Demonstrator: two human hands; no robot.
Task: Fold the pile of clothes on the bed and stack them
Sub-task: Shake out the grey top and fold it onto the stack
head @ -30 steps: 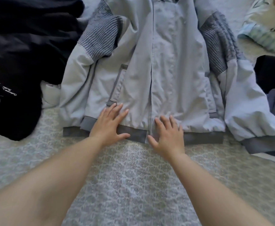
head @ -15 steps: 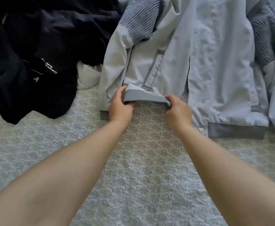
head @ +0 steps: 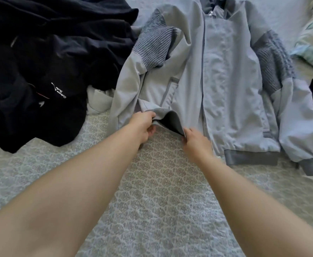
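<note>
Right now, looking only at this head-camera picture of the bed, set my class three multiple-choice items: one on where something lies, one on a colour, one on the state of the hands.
1. Where does the black pile of clothes lie relative to the jacket?
A. To its left
B. On top of it
C. To its right, by the cuff

2. What colour is the jacket's body?
A. Red
B. Light grey
C. Yellow

3. What are the left hand and right hand doing?
A. Both lie flat on the bedspread
B. Both grip the jacket's hem band
C. Both hold the black pile

Answers:
1 A: the dark heap fills the upper left, beside the jacket's sleeve.
2 B: the body panels are pale grey, with darker trim.
3 B: fingers curl round the lifted hem band at both ends.
</note>
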